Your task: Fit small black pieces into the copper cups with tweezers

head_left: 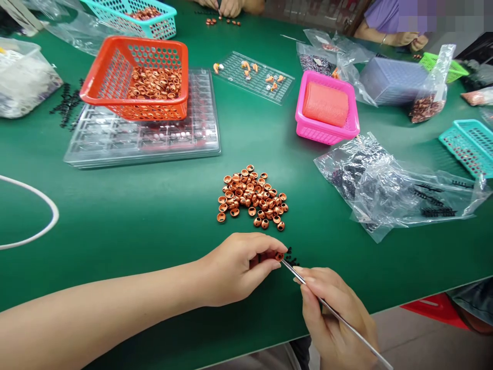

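Observation:
Between the thumb and forefinger of my left hand (242, 270) is a small copper-coloured cup (279, 256), its opening turned toward my right side. My right hand (337, 313) grips a thin metal rod-like tool (342, 319), perhaps tweezers; its tip meets the cup. Small black pieces (290, 257) lie on the green table just beyond the fingertips, partly hidden by them. A loose pile of the same copper-coloured cups (250, 195) is spread on the table in front of my hands.
An orange basket (103, 82) of copper cups stands on stacked clear trays (142, 146). A pink basket (327, 134) holds a red roll. Plastic bags with black parts (385, 185) lie at right. A white cable (54, 210) loops at left. Other people's hands (231, 7) work across the table.

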